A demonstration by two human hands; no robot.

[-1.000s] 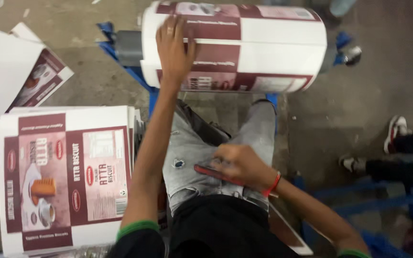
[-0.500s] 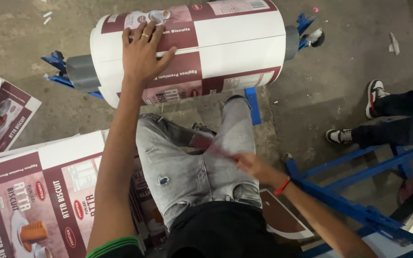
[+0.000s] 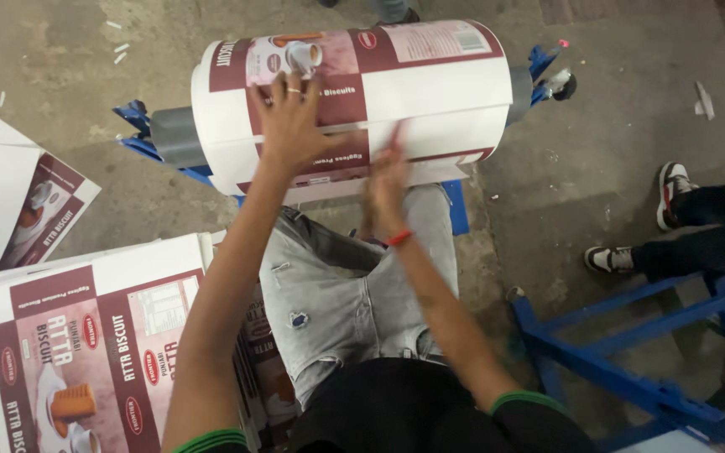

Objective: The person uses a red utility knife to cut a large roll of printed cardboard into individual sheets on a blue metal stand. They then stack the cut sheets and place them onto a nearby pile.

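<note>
The big roll of printed packaging sheet point(image 3: 362, 101) lies across a blue stand point(image 3: 144, 126) on the concrete floor point(image 3: 606, 168), with a grey core tube point(image 3: 174, 134) showing at its left end. Compared with half a second ago, the roll sits more in the centre of the view and both hands are now on it, where before only the left one was.

At the lower left, on the floor beside the person's knee, lies a stack of cut printed sheets point(image 3: 86, 344), white and maroon. A few more loose sheets point(image 3: 18, 210) lie further left. A blue metal frame point(image 3: 631, 335) stands at the lower right, and another person's legs and shoes point(image 3: 673, 218) are at the right edge.

The left hand point(image 3: 291, 122) is open, fingers spread, and pressed flat on the front face of the roll. The right hand point(image 3: 388, 172), which was down over the lap a moment ago, has come up to the lower edge of the roll; it is blurred by motion, so I cannot tell if it is open or gripping the loose edge of the sheet. I judge that the work passes from steadying the roll to handling its free edge.
</note>
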